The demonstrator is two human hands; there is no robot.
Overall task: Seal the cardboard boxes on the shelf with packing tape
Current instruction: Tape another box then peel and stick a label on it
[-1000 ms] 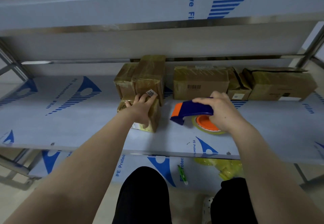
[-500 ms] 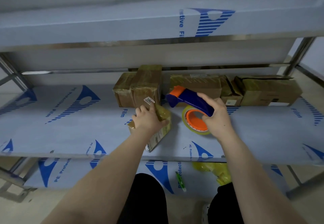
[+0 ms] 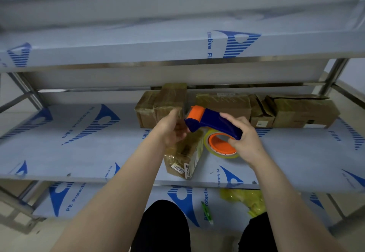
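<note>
Partly behind left hand (image 3: pixel 171 131): small box (image 3: pixel 184 158).

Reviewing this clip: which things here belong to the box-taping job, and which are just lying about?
In the job: small box, held at its top by the left hand; tape dispenser with its tape roll, in the right hand; back-row boxes on the shelf.
Lying about: yellow bag and green pen-like item on the lower shelf.
</note>
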